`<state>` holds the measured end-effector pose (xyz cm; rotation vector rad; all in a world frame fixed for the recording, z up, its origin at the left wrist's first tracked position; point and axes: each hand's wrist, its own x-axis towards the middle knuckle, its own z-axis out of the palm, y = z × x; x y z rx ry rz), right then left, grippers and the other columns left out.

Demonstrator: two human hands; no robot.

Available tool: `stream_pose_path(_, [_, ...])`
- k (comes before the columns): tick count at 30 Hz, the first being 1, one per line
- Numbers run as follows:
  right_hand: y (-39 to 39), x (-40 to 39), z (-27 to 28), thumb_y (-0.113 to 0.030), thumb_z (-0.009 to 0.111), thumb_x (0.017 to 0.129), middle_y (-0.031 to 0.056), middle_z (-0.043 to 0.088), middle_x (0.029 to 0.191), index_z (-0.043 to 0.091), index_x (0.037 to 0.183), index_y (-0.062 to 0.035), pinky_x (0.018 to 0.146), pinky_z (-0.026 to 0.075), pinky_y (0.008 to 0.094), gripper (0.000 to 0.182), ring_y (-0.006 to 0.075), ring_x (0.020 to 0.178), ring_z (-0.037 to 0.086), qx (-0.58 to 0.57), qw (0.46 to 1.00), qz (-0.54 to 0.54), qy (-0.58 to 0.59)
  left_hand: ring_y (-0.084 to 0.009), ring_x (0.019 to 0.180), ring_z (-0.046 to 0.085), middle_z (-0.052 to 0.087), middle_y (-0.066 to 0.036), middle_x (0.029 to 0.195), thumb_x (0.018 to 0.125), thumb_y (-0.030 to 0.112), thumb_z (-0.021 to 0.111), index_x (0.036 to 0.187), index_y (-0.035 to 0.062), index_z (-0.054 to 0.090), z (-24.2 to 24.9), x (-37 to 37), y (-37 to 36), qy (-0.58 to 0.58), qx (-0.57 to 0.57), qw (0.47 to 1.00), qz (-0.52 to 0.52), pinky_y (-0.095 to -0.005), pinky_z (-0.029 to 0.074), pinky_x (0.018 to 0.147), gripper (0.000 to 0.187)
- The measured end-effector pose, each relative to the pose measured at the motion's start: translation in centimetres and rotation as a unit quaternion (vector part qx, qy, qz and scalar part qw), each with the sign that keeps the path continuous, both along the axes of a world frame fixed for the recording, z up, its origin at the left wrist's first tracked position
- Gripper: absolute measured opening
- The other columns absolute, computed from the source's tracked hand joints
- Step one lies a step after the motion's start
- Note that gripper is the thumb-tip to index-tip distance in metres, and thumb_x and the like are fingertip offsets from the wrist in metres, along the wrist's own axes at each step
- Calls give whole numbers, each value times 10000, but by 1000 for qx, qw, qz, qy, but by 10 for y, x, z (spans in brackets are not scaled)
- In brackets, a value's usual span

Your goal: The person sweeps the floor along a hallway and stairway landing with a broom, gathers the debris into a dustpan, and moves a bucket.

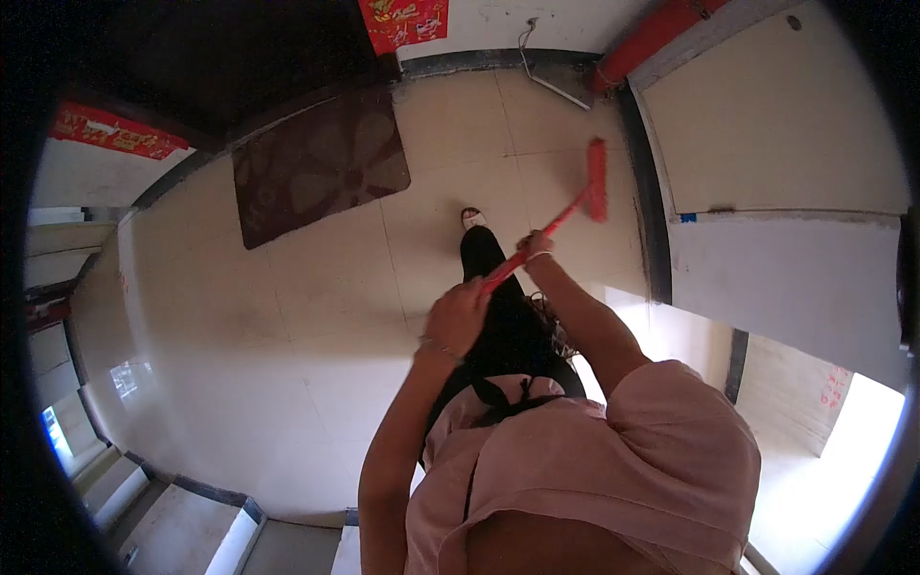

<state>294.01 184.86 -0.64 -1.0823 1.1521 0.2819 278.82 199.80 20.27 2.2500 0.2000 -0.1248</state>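
A red broom (597,180) has its bristle head on the tiled floor near the right wall, and its red handle runs back toward my body. My left hand (456,318) is wrapped round the upper part of the handle. Further down the handle, closer to the broom head, my right hand (535,245) is also closed round it. The two hands are apart from each other. Below the handle show my dark-trousered leg and one foot in a light shoe (472,218).
A dark doormat (324,169) lies before a dark doorway at the upper left. A red pipe (644,48) stands in the upper right corner, beside a thin metal rod (561,91) on the floor. Stairs (182,527) are at the lower left. A wall (776,115) borders the right side.
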Motion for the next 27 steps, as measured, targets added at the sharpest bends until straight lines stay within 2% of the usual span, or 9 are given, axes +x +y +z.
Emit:
stream_pose_path(2, [-39,44,-24,-88,483,715,71,396,475,388,632,-78,340,356,325,127,199,377,406,8,1000,-19,10,-312,703,533,529,-178,764,785,172,452,951,-13,480,-10,52,-15,46,43,998,-28,-369,455,616,250])
stream_pose_path(7, [-115,144,-83,-75,379,738,121,460,531,405,758,-34,371,391,356,52,226,424,443,-70,992,54,87,-294,670,544,522,-157,732,800,195,435,859,2,470,-65,178,-39,115,28,984,-131,-370,465,578,204])
stream_pose_path(10, [-100,187,-83,-72,333,750,144,487,565,406,816,-12,386,407,367,116,233,453,462,-53,986,82,138,-273,640,551,532,-140,691,802,186,417,809,10,483,-75,232,-29,119,26,988,-100,-364,470,565,188])
stream_pose_path(13, [-22,216,-78,-77,353,739,144,513,572,441,757,-42,370,398,355,96,237,465,475,-12,983,108,151,-280,639,544,534,-143,664,765,133,423,782,8,490,-60,262,16,111,40,992,-40,-367,455,556,143])
stream_pose_path(14, [6,221,-79,-79,359,736,144,521,574,452,737,-53,365,396,351,96,239,469,479,3,981,117,152,-304,653,532,529,-156,669,768,132,421,761,8,489,-71,257,35,73,70,995,1,-382,441,577,141])
stream_pose_path(16, [65,228,-83,-89,372,733,141,530,596,466,731,-64,378,389,356,97,241,493,484,33,979,133,152,-337,692,520,537,-180,723,774,149,444,882,11,514,-64,247,81,57,2,993,103,-399,424,619,189])
stream_pose_path(19, [151,215,-80,-114,390,734,130,531,655,474,773,-69,433,379,385,103,244,554,488,57,972,163,157,-336,693,528,544,-186,757,768,143,478,948,4,514,-38,221,125,209,-13,961,182,-388,430,617,230])
stream_pose_path(23, [215,183,-60,-147,413,736,116,531,733,484,830,-75,507,365,424,138,248,635,493,68,965,199,159,-289,605,551,556,-157,693,765,94,494,971,2,518,-11,180,133,252,-47,909,330,-338,438,533,227])
stream_pose_path(27, [230,175,-53,-180,437,737,103,532,812,493,886,-80,581,352,462,187,252,716,499,70,954,246,159,-276,565,550,554,-149,655,743,96,525,906,-2,522,0,169,120,210,-31,896,389,-320,434,501,190])
